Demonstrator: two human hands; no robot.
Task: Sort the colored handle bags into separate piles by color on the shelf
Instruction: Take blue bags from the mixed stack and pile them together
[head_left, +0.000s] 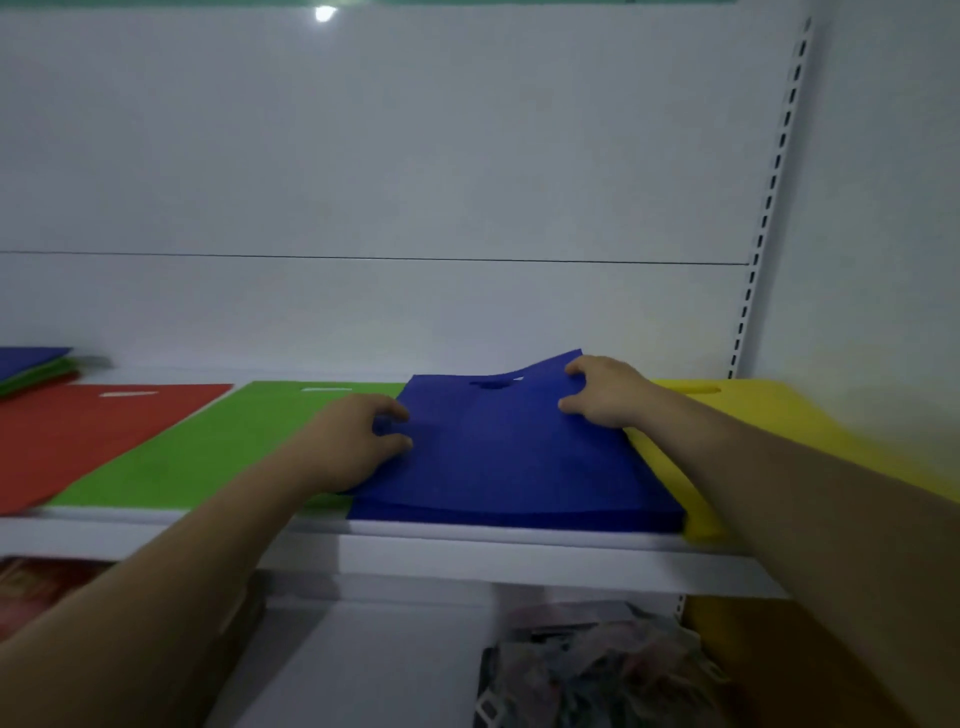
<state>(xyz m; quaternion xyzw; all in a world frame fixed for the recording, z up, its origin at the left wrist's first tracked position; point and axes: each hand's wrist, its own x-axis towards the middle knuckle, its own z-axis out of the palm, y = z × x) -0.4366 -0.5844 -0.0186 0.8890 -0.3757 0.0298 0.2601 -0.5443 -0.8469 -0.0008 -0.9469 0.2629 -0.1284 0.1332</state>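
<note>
Four flat piles of handle bags lie side by side on the white shelf (467, 551): red (88, 441), green (208, 447), blue (509, 462) and yellow (769, 415). My left hand (358, 441) pinches the left edge of the top blue bag, thumb and fingers curled round it. My right hand (597, 389) grips the same bag's far right corner, which is lifted and bent upward off the blue pile. Both forearms reach in from below.
A small mixed stack of blue, green and red bags (31, 369) sits at the far left back. A slotted shelf upright (769, 208) runs up the right side. Below the shelf lie crumpled wrapped goods (597, 665) and a reddish item (41, 587).
</note>
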